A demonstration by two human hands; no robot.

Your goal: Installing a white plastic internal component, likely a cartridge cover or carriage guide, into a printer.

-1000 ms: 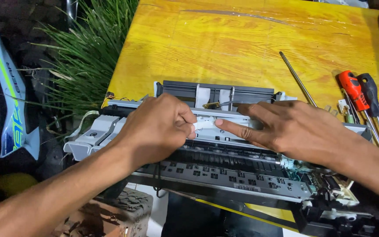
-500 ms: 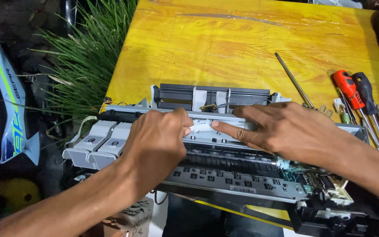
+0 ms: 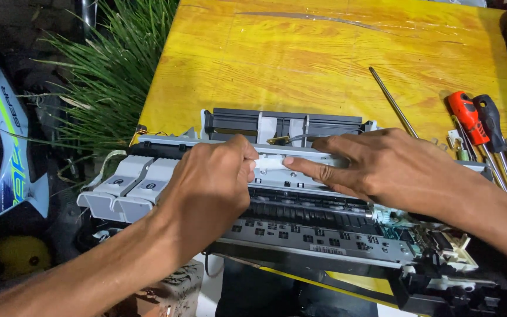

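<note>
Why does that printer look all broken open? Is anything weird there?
Yes. The printer has no outer cover, so its rollers and grey inner frame are bare. It hangs off the yellow table's near edge. The left hand and right hand pinch a small white part on its top rail. Screwdrivers lie beside it.

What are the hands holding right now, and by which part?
Both hands pinch a small white part on the printer's rail: left hand at its left end, right hand fingertips on its right end.
</note>
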